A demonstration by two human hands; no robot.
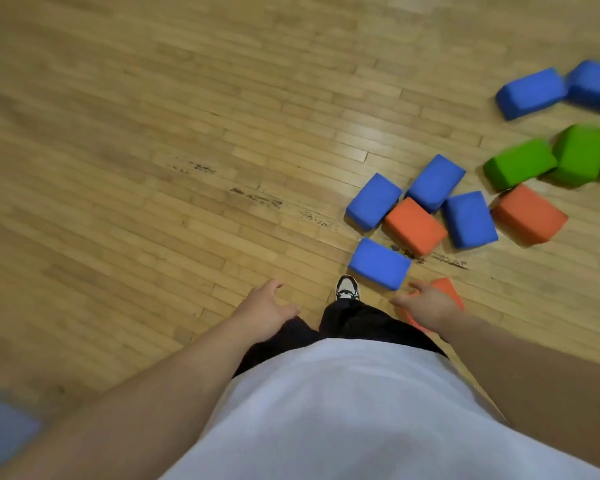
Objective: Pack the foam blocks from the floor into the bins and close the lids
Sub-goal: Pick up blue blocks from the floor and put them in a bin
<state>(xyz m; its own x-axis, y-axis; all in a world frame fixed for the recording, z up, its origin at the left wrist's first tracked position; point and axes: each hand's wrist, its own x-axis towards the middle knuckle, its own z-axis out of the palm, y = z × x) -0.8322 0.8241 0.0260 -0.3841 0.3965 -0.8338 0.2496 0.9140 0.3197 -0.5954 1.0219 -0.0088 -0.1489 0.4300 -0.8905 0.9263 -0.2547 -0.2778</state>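
Several foam blocks lie scattered on the wooden floor to my right. The nearest blue block (379, 264) sits just ahead of my shoe. An orange block (447, 289) lies partly hidden under my right hand (426, 306), which hovers over it with fingers spread and holds nothing. Behind these lie an orange block (414, 226) ringed by three blue blocks (373, 201), then another orange block (529, 213), green blocks (520, 163) and two more blue blocks (530, 92). My left hand (265, 311) hangs relaxed and empty by my left leg. No bin is in view.
My shoe (347, 288) stands on the floor close to the nearest blue block. A blurred blue shape (0, 431) shows at the bottom left corner. Bare wooden floor (153, 150) stretches to the left and ahead.
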